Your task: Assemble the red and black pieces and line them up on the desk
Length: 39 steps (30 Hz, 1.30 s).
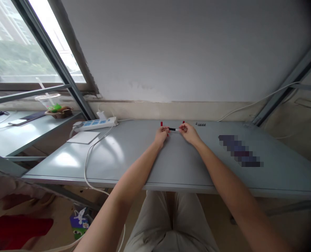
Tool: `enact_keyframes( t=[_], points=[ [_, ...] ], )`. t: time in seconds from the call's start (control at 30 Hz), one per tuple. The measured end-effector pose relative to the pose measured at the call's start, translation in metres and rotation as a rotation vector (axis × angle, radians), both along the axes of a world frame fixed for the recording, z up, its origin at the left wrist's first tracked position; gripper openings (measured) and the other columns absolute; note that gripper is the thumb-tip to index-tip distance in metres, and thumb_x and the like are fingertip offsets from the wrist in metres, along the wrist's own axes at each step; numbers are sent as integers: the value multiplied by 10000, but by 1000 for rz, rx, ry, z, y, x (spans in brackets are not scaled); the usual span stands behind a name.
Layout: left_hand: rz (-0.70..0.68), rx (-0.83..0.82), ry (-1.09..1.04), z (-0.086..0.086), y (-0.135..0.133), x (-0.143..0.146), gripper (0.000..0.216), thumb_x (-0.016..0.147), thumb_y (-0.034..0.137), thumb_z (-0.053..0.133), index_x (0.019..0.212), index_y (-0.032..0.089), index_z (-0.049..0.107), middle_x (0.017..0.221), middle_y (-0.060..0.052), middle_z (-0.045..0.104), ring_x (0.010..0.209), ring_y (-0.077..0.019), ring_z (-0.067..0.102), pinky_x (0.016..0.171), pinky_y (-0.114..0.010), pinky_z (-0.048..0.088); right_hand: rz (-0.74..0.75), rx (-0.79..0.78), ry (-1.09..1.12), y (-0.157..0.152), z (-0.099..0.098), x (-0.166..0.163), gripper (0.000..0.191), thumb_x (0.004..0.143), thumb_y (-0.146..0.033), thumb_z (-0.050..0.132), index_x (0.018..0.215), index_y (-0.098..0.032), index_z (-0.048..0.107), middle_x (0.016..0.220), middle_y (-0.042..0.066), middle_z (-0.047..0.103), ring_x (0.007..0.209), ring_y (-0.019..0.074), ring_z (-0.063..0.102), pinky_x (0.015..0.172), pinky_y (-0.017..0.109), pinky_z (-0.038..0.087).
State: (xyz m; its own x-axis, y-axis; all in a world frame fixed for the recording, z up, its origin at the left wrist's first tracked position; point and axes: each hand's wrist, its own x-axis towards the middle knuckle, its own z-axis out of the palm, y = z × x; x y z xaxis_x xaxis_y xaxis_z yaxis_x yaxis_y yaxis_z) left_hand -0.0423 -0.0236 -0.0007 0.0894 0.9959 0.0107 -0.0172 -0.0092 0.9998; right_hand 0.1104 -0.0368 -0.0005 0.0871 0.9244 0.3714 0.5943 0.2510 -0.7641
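Black-and-white rod (172,129) pinched between bare left hand (161,135) and right hand (188,133) at grey table (113,164)

Both forearms are extended forward and angled inward from the table's near edge. The fingers of both hands are curled and closed on the rod, which is held level near the far edge, its black part towards the left hand and its pale tip at the right. Two small red pieces (161,123) are seen just beyond the hands, one behind each; contact with the fingers cannot be told. A row of small dark studs (200,124) lies to the right. No writing can be read on the white power strip (95,124), with its blue sockets. Further right, an item (239,150) is hidden by pixelation.
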Motion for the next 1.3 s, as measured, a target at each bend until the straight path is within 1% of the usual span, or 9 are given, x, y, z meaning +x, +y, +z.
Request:
enact_keyframes(
  t=[0.1, 0.27, 0.4, 0.53, 0.73, 0.97, 1.1, 1.2, 1.3],
  points=[
    [31, -16, 11, -1, 1, -1, 110, 803, 210, 472, 863, 141, 533, 760, -40, 604, 451, -35, 414, 445, -177, 311, -7, -21, -71, -3, 2, -2, 173, 717, -193, 544, 879, -162, 596, 821, 47, 624, 631, 108, 524, 656, 253, 434],
    [29, -1, -26, 2, -3, 0, 183, 834, 306, 446, 874, 138, 508, 803, -68, 630, 456, -37, 435, 443, -177, 312, 79, -14, -156, -3, -2, -3, 203, 754, -190, 520, 917, -149, 634, 888, 68, 628, 678, 113, 541, 700, 262, 429],
    [-23, 9, -46, 3, -5, 0, 179, 778, 278, 540, 877, 129, 525, 829, -77, 632, 475, -42, 455, 448, -181, 315, 126, -9, -225, -3, -5, -2, 216, 771, -185, 504, 931, -150, 644, 898, 79, 630, 734, 130, 552, 722, 268, 422],
    [-72, 31, 2, 2, -5, 0, 121, 720, 230, 601, 764, 126, 560, 781, -64, 623, 493, -46, 458, 451, -184, 307, 121, -10, -254, -3, -5, -1, 206, 769, -170, 499, 918, -161, 641, 931, 75, 624, 781, 135, 553, 738, 271, 418],
    [-45, 32, 21, 2, -5, 0, 130, 716, 257, 602, 718, 135, 557, 725, -45, 601, 484, -44, 449, 451, -188, 305, 120, 17, -297, -5, -4, -3, 155, 721, -189, 556, 857, -147, 620, 859, 63, 610, 767, 134, 544, 717, 252, 411],
    [19, 85, 75, -3, 1, 0, 141, 745, 280, 559, 756, 140, 546, 756, -57, 610, 511, -57, 465, 510, -203, 379, -52, -164, -404, -7, -1, 4, 149, 680, -146, 553, 826, -157, 580, 773, 48, 607, 676, 132, 532, 630, 234, 382],
    [84, 276, 312, -10, 7, 3, 99, 699, 230, 595, 721, 139, 564, 695, -36, 596, 592, -92, 509, 610, -233, 419, -206, -229, -421, -4, -1, 16, 160, 679, -152, 538, 835, -164, 574, 795, 51, 616, 702, 145, 546, 619, 236, 372],
    [16, 391, 466, -13, 7, 8, 89, 679, 223, 608, 682, 137, 585, 686, -35, 597, 637, -114, 529, 654, -253, 420, -264, -243, -471, -2, -5, 24, 157, 690, -154, 530, 838, -164, 582, 790, 59, 621, 729, 163, 558, 621, 243, 370],
    [-51, 382, 551, -11, 5, 14, 93, 683, 226, 603, 661, 137, 595, 666, -40, 600, 645, -124, 534, 657, -260, 418, -278, -226, -491, 1, -11, 28, 160, 714, -162, 520, 859, -168, 589, 806, 63, 628, 752, 166, 566, 635, 244, 374]
  ],
)
